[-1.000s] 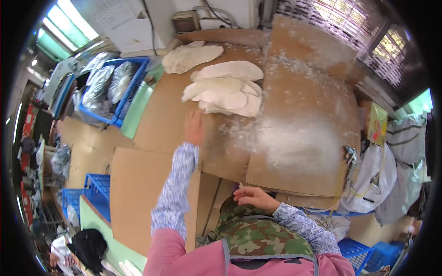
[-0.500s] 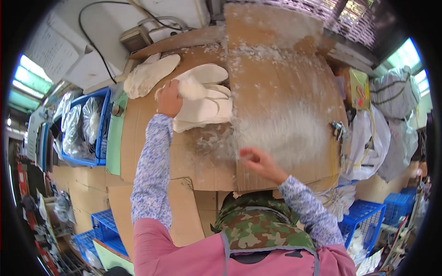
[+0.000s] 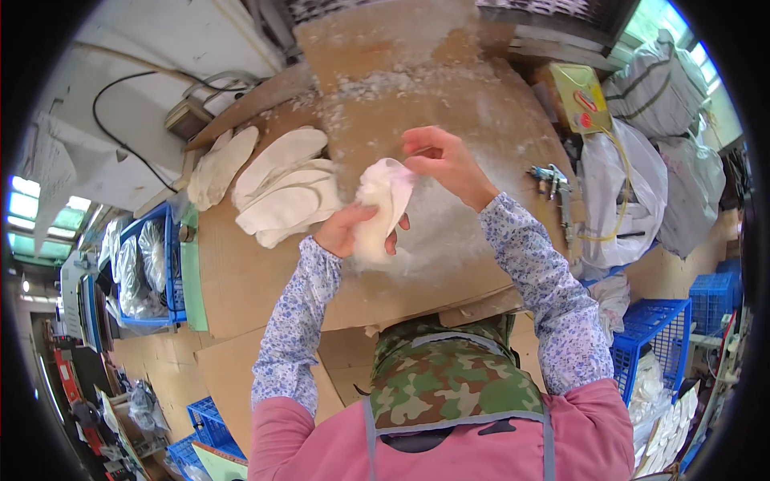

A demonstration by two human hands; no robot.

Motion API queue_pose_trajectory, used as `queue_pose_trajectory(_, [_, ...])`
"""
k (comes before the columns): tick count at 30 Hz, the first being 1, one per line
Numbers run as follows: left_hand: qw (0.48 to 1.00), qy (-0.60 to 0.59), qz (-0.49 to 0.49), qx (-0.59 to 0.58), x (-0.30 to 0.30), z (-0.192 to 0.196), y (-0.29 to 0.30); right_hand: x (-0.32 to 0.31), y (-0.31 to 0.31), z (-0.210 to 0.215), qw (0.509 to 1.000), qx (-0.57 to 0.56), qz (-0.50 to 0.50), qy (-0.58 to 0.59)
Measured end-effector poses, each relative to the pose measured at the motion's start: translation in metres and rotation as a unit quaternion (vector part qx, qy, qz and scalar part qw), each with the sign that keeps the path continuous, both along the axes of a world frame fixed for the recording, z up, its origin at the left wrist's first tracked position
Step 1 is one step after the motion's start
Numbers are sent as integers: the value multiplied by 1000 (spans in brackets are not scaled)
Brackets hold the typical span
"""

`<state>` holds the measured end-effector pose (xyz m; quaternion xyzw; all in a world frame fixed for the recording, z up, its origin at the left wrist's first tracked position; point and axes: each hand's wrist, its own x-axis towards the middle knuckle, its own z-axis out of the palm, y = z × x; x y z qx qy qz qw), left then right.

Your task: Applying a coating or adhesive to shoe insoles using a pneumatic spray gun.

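A white fleecy insole (image 3: 383, 204) is in my left hand (image 3: 349, 226), which grips its lower part over the cardboard-covered table (image 3: 265, 280). The insole is slightly curled, and fluff blurs its lower end. My right hand (image 3: 449, 164) is beside the insole's upper tip, fingers bent and thumb apart from them. Whether the thumb touches the tip is unclear. To the left of my left hand lies a spread pile of white insoles (image 3: 285, 192), with another small stack (image 3: 220, 172) farther left.
Loose white fluff covers the cardboard. A metal air gun (image 3: 553, 183) on a yellow hose lies at the table's right edge, near a yellow box (image 3: 573, 100) and plastic bags (image 3: 622, 192). A blue crate (image 3: 172, 264) holding bagged things stands at left.
My left hand has brought a fleecy insole from the pile to the table's middle. My right hand has moved up beside it. The view has shifted.
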<state>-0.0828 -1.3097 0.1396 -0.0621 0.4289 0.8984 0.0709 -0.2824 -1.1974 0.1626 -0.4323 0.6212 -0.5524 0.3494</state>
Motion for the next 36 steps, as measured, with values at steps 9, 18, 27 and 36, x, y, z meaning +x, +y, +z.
queue_pose_trajectory(9, [999, 15, 17, -25, -67, -11, 60, -39, 64, -4, 984, -9, 14, -178])
queue_pose_trajectory(18, [880, 140, 322, -321, -111, 57, 69, -34, 76, 88, 934, -58, -78, 343])
queue_pose_trajectory(27, [949, 130, 130, -258, -113, 8, 71, -52, 80, 96, 958, -91, -119, -243])
queue_pose_trajectory(36, [990, -37, 135, -12, -43, -104, 96, -87, 96, -21, 846, -99, -282, -442])
